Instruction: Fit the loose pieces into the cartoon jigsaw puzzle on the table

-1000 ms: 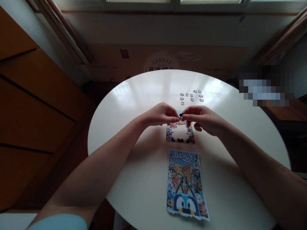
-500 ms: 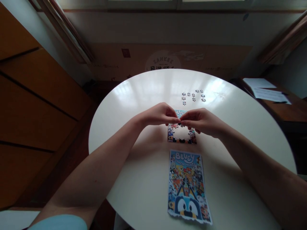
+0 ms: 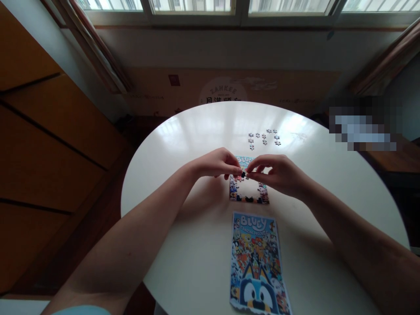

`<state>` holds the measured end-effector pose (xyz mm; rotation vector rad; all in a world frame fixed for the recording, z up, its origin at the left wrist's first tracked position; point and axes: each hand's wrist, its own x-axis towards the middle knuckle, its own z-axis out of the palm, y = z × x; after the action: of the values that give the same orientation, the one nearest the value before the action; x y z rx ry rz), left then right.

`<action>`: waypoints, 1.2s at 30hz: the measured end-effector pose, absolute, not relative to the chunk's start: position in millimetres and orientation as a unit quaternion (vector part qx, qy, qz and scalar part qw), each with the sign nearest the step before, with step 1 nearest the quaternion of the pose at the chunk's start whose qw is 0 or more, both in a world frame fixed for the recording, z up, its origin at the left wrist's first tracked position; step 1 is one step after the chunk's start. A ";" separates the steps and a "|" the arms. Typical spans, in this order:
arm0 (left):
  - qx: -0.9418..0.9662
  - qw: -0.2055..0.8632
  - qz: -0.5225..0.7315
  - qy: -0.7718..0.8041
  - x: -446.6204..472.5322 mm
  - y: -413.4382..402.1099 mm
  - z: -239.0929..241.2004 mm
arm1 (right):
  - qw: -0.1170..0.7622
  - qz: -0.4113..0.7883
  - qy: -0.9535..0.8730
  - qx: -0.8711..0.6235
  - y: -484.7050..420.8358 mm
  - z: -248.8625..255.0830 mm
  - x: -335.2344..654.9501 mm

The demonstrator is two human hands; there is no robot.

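Note:
A small dark puzzle piece (image 3: 243, 174) sits between the fingertips of both hands. My left hand (image 3: 222, 162) pinches it from the left, fingers curled under. My right hand (image 3: 278, 173) has thumb and index fingertips closed at the piece's right side, with a gap between the fingers behind them. Beneath them lies a partly assembled jigsaw puzzle (image 3: 233, 195), its border joined around an open middle; the hands cover some of its upper part. Nearer to me is a printed picture sheet (image 3: 256, 262) headed "BLUEY", with a blue cartoon dog at the bottom.
Several loose puzzle pieces (image 3: 264, 136) are spread beyond the puzzle on the white oval table (image 3: 183, 245). An orange-brown cabinet (image 3: 49, 144) stands at the left. At the right is a brown side surface (image 3: 393, 155) with a blurred-out patch over it.
The view has tipped up slightly, showing more of the window. My right fingers have spread a little behind the pinch, and the dark piece shows more clearly between the hands.

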<state>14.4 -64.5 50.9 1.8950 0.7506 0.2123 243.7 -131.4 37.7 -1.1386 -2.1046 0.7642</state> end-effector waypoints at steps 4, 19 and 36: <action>0.768 0.535 0.112 0.332 13.3 -63.9 49.8 | 0.308 0.175 -0.849 -0.392 -133.3 37.0 245.2; 0.871 0.370 0.098 0.308 4.7 -57.3 42.9 | 0.157 0.122 -0.910 -0.364 -143.0 49.5 239.7; 0.903 0.317 -0.003 0.291 12.5 -64.0 45.2 | 0.194 0.161 -0.906 -0.341 -150.9 22.6 238.7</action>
<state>12.5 -64.0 45.2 2.3765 0.7658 -0.0086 238.7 -150.9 22.6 -0.9559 -2.5391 0.4524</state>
